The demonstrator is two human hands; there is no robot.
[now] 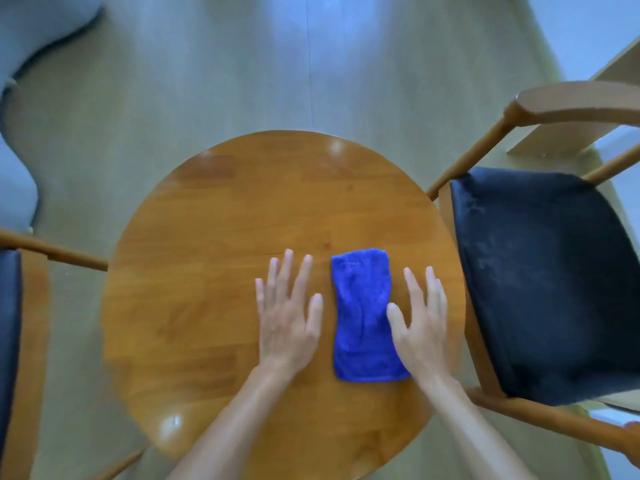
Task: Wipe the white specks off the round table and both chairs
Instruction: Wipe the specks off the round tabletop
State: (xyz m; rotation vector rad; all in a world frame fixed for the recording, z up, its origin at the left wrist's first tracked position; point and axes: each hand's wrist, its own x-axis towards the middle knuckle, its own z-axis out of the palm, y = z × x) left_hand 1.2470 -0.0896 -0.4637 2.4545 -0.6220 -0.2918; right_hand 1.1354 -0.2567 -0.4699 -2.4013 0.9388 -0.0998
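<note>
A folded blue cloth (362,313) lies flat on the round wooden table (214,258), right of its centre. My left hand (287,313) rests flat on the tabletop just left of the cloth, fingers straight and spread. My right hand (420,323) lies flat at the cloth's right edge, its thumb touching the cloth. Neither hand holds anything. The right chair (543,282) has a dark blue seat with faint pale marks on it. The left chair (10,341) shows only its dark seat edge and wooden frame. No specks are plain on the tabletop.
Pale wooden floor surrounds the table. A light grey sofa edge (20,98) curves along the far left. The right chair's wooden backrest (571,102) stands at the far right, with a pale wooden furniture piece (561,140) behind it.
</note>
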